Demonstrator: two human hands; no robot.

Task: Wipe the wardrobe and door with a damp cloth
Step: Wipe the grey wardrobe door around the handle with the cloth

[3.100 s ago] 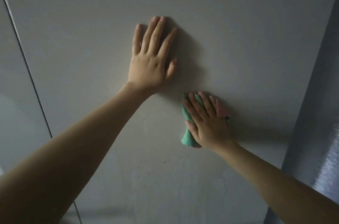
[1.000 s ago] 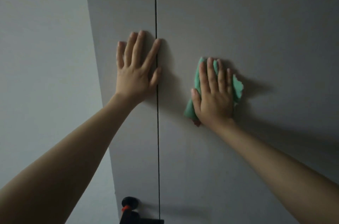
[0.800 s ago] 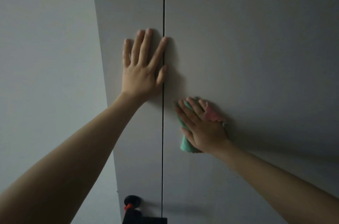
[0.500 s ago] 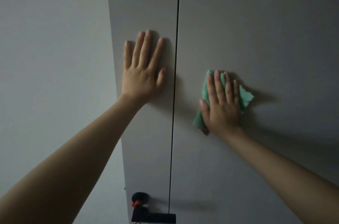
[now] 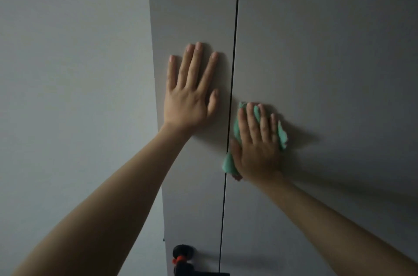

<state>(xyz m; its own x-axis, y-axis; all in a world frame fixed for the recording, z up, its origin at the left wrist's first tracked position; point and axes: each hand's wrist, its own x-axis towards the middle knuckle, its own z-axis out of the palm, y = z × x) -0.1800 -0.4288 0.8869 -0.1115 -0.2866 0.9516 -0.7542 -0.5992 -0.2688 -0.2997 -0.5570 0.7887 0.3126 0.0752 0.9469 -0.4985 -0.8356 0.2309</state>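
Green cloth [image 5: 281, 134] lies spread flat against the right-hand panel [image 5: 328, 72] of the wardrobe, just right of the dark vertical gap [image 5: 235, 49] between the two panels. The right hand [image 5: 255, 142] presses it there with fingers [image 5: 251, 117] straight and slightly apart, palm on top, so the cloth is pinned by pressure and not gripped; corners of it stick out above the fingertips, at the far side and below the heel of the hand. Holding it this way likely spreads the damp cloth over more of the surface on each pass.

To the left of the gap, the left hand [image 5: 190, 95] rests flat on the narrower left panel [image 5: 192, 4], fingers extended and holding nothing. Its placement looks like a brace: it probably steadies the person and keeps that panel from shifting while the other hand pushes.

A pale wall [image 5: 67, 72] runs along the left of the wardrobe. At the bottom edge a black object with a red part [image 5: 181, 257] sits against the left panel; what it is cannot be told in the dim light.

Judging by the cloth's position, the wiping is under way on the right panel near its inner edge.
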